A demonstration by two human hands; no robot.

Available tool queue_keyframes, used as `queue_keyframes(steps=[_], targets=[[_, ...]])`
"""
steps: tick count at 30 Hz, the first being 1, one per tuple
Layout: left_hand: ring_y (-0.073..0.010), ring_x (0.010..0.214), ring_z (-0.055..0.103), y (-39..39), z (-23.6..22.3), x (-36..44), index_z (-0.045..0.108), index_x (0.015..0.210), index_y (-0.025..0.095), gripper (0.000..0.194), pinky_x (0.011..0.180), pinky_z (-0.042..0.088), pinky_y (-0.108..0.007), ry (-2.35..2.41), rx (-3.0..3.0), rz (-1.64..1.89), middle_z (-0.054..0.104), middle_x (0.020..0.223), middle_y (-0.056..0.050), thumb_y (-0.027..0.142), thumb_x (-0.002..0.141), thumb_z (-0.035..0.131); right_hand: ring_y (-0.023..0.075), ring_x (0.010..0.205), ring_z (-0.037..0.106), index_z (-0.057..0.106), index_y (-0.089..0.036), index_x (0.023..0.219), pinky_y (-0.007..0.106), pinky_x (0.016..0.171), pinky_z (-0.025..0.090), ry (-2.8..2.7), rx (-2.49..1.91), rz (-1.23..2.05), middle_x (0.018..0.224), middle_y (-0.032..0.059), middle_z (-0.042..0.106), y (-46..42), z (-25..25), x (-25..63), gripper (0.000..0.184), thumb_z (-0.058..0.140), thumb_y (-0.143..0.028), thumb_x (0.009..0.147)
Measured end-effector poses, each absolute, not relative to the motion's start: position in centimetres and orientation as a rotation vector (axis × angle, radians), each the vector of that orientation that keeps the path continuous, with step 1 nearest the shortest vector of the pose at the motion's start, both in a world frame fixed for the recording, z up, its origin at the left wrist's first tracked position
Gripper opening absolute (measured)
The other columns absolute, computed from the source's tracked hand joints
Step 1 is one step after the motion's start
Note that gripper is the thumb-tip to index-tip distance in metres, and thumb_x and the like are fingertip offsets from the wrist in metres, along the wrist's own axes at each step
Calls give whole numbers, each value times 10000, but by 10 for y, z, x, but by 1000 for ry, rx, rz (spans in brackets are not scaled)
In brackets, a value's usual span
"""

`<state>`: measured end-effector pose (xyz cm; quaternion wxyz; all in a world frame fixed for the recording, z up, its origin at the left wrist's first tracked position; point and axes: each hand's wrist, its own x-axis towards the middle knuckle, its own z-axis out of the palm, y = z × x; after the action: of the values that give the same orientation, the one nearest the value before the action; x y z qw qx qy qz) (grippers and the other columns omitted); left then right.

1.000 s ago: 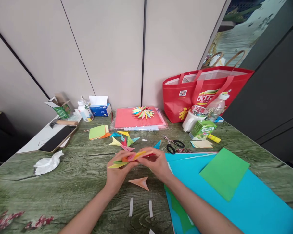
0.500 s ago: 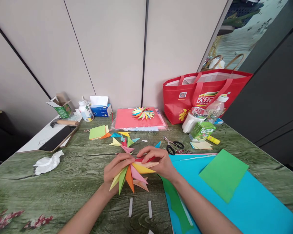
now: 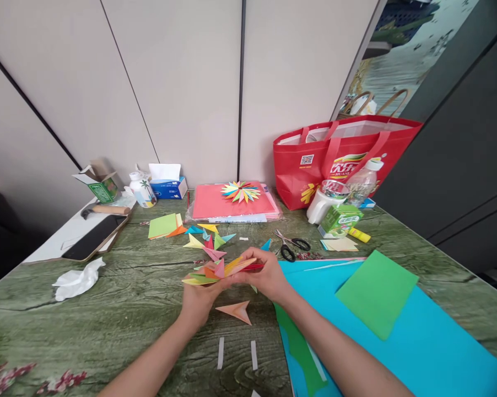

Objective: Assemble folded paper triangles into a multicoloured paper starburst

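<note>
Between my two hands is a folded paper star (image 3: 219,271) with yellow, green, orange, pink and red points, tilted so its edge faces me. My left hand (image 3: 201,298) grips it from below on the left, fingers partly hidden. On the right side, my right hand (image 3: 266,275) pinches the red and peach points. A loose peach folded piece (image 3: 237,312) lies on the table just under my hands. Beyond them are several loose folded pieces (image 3: 209,238) in yellow, pink, blue and green. Two white paper strips (image 3: 221,353) lie nearer to me.
A finished multicoloured paper ring (image 3: 241,192) rests on red paper packs (image 3: 207,202). Scissors (image 3: 290,245) lie right of centre. Blue sheets (image 3: 430,342) with a green square (image 3: 378,295) cover the right. Crumpled tissue (image 3: 79,280), a phone (image 3: 95,237) and a hammer (image 3: 106,209) are left.
The paper star has been raised and tipped from facing me to nearly edge-on. My left hand has turned underneath it, and the loose peach piece on the table is now fully uncovered.
</note>
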<state>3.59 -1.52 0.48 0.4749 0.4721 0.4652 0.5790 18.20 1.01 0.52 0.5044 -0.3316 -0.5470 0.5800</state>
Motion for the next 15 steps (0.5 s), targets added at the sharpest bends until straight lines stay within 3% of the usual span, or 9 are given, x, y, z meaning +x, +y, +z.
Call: queue_keyframes(steps=[3,8,12,15], targets=[[-132,535,562,-15,7,42,640,835,122,306,500,473,-257,1080,942,1315,667,683,-34,192,556,742,132,553,595,585,-149,709,250,532,488,-1255,-806,1506,640,0,651,13,4,182,297,764,-290,519],[-165,612,620,-11,8,41,651,841,84,318,587,516,-277,962,819,1174,687,721,-74,186,555,745,112,489,565,619,-146,712,232,467,467,-1156,-905,1513,612,1,653,18,-1,183,284,760,-288,510],[-164,580,629,-11,7,40,646,846,75,327,557,533,-271,983,757,1200,690,699,-75,170,551,751,114,496,566,607,-142,750,231,460,476,-1148,-930,1503,633,8,654,20,-5,182,352,778,-273,472],[-164,606,643,-10,7,39,641,864,94,318,595,550,-279,979,691,1217,697,746,-67,139,566,742,133,565,599,556,-161,826,258,521,510,-1081,-926,1461,679,4,643,20,-8,180,365,740,-315,551]])
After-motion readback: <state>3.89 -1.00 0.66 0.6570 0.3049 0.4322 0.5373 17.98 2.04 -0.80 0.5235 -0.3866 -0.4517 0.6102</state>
